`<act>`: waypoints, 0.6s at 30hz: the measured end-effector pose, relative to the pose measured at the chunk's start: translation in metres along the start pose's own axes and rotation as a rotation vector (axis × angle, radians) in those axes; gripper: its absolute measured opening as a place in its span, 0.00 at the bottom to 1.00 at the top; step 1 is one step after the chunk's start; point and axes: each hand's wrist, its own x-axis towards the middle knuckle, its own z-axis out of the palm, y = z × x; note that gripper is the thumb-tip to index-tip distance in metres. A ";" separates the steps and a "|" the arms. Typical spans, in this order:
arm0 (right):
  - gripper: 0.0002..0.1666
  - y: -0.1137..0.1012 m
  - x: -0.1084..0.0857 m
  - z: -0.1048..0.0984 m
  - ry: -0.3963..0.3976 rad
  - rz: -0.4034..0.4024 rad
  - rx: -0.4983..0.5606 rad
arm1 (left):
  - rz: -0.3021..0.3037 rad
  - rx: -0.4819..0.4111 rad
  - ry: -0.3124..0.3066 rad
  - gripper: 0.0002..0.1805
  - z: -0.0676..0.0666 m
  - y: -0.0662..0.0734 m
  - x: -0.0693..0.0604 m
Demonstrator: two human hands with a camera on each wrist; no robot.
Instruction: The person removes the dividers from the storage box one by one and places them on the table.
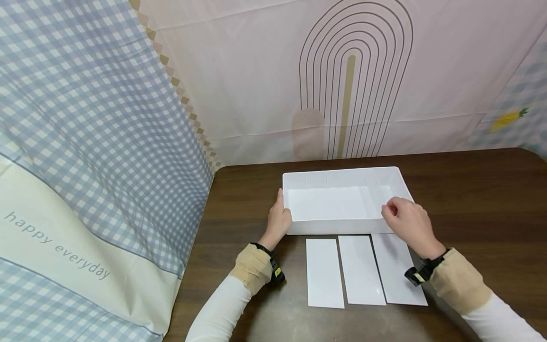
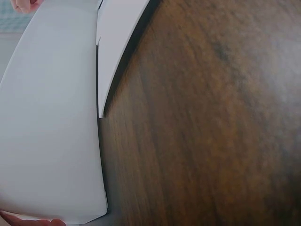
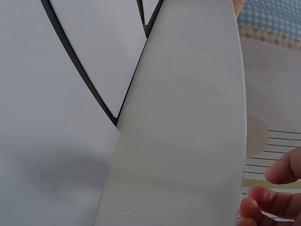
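A shallow white open-topped plastic box [image 1: 333,227] lies lengthwise on the table. My left hand [image 1: 278,221] rests against its left end, fingers straight along the outer wall and thumb by the near corner. Over the near right corner of the box hovers my right hand [image 1: 408,221], its fingers loosely bent. In the right wrist view a gap shows between the thumb [image 3: 284,167] and the fingertips, with nothing seen in it. Three flat white rectangular panels, a left one [image 1: 325,273], a middle one [image 1: 361,270] and a right one [image 1: 399,270], lie side by side before the box.
The dark wooden table [image 1: 483,199] extends to both sides of the box. Behind it hangs a pale cloth [image 1: 252,95] with arch lines. A blue checked cloth [image 1: 107,118] hangs along the left table edge. Each wrist wears a black strap, the left strap [image 1: 273,266] over a tan cuff.
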 end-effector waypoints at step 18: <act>0.13 0.006 0.006 0.008 0.021 0.004 -0.015 | -0.011 -0.012 0.003 0.34 0.001 0.000 0.001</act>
